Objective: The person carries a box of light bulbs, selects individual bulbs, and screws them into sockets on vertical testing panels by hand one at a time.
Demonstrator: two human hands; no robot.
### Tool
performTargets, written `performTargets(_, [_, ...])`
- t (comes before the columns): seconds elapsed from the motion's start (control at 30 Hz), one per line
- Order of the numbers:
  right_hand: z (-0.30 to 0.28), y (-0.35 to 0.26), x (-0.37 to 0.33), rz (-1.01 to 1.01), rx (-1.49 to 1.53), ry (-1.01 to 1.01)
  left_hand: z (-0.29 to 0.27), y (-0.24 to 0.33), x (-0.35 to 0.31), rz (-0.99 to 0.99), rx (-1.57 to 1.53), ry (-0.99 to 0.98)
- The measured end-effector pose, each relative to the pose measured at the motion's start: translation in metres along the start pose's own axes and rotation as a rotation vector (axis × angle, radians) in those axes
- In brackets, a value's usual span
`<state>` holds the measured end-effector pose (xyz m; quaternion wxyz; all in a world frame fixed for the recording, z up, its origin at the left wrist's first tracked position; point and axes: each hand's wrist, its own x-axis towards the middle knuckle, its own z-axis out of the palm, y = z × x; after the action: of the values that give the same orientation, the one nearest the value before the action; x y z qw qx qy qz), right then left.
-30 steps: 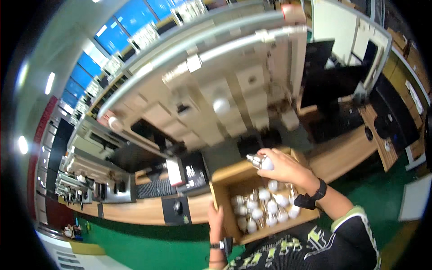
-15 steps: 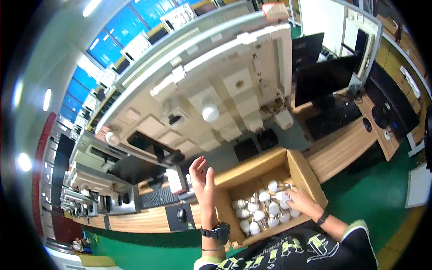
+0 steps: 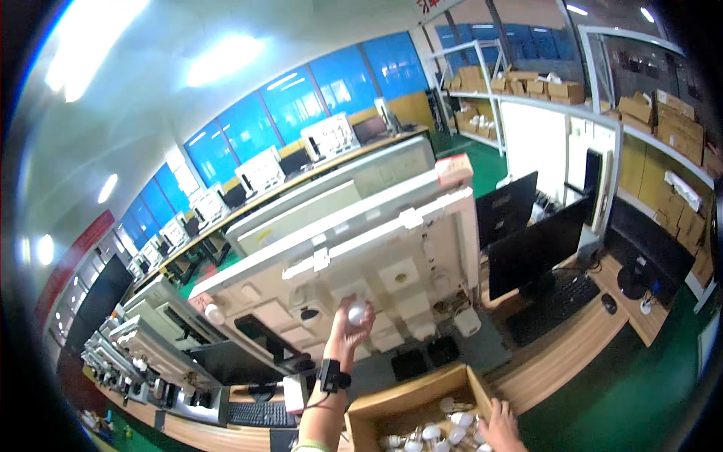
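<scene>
My left hand (image 3: 351, 325) is raised to the upright white display panel (image 3: 444, 248), its fingers wrapped round a round white light bulb (image 3: 357, 313) at the panel's face. The bulb's base is hidden behind it. Lower right, my right hand (image 3: 502, 429) lies at the right wall of an open cardboard box (image 3: 407, 395), fingers stretched and apart, with no object visible in them. Several white light bulbs (image 3: 431, 432) lie loose inside the box; the lower picture edge cuts off the box and part of this hand.
Other fittings are fixed to the panel, among them a small white round one (image 3: 215, 311). Black monitors (image 3: 538, 245) and a keyboard (image 3: 553, 309) stand on the wooden desk (image 3: 572, 361) at right. Left of the box are a white carton (image 3: 295, 393) and another keyboard (image 3: 260, 413).
The view has tilted up. My left hand has gone from empty above the box to gripping the bulb at the panel. My right hand has moved from the loose bulbs to the box's right wall.
</scene>
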<state>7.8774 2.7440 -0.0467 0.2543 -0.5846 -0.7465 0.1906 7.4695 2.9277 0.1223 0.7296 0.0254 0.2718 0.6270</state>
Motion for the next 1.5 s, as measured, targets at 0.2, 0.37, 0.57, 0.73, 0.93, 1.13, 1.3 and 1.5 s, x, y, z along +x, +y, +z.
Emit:
performTargets(0.2, [0.019,0.01,-0.002,0.013,-0.03,-0.024,-0.017,-0.01,0.009,0.046,-0.127,-0.143])
performTargets(0.37, [0.003,0.004,-0.001,0.04,0.009,-0.083,-0.017,-0.017,0.013,0.053,-0.216,-0.245])
performTargets(0.57, [0.002,0.005,0.0,0.092,-0.018,-0.153,0.009,-0.057,0.01,0.038,-0.745,-0.695])
performTargets(0.73, [0.0,0.001,-0.001,0.071,-0.026,-0.131,0.02,-0.069,0.015,0.116,-0.92,-0.833])
performTargets(0.93, [-0.003,-0.002,0.0,0.11,0.036,-0.144,-0.016,-0.01,-0.002,0.0,-0.079,-0.188])
performTargets(1.13, [0.007,0.003,-0.004,0.055,-0.012,-0.064,0.033,-0.013,-0.019,0.226,0.411,0.257])
performTargets(1.3, [-0.005,-0.005,-0.001,0.081,0.016,-0.114,0.004,-0.024,0.0,0.014,-0.351,-0.272])
performTargets(1.5, [0.0,0.002,-0.007,0.076,-0.004,-0.1,0.02,-0.08,0.018,0.172,-1.152,-0.931])
